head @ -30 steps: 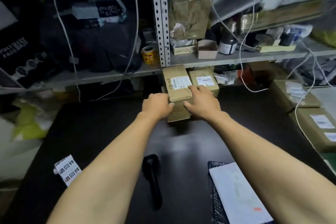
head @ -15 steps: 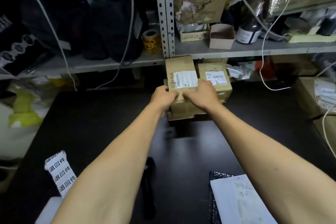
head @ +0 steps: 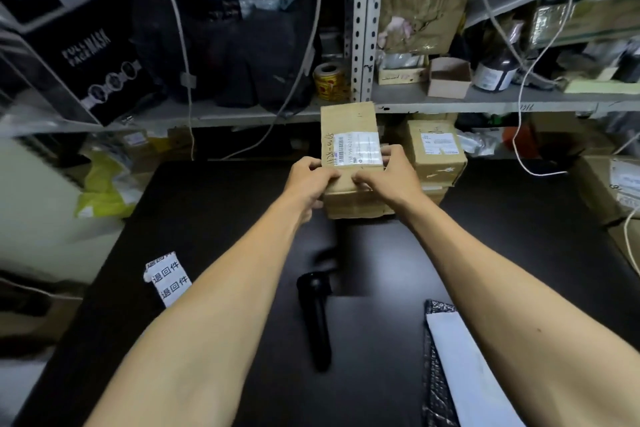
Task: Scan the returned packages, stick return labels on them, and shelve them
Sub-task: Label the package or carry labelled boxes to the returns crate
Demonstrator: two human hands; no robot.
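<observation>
A cardboard package [head: 349, 135] with a shipping label sits atop stacked boxes at the black counter's [head: 214, 204] far edge; left hand [head: 309, 180] and right hand [head: 393, 174] hold its near end in a curled grip; a scanner [head: 317, 315] lies nearer

On the shelf ahead of me sit a yellow tape roll [head: 330, 80], a small open carton [head: 448, 78] and a dark bottle [head: 493, 74]; white cables [head: 519, 135] hang down.
</observation>
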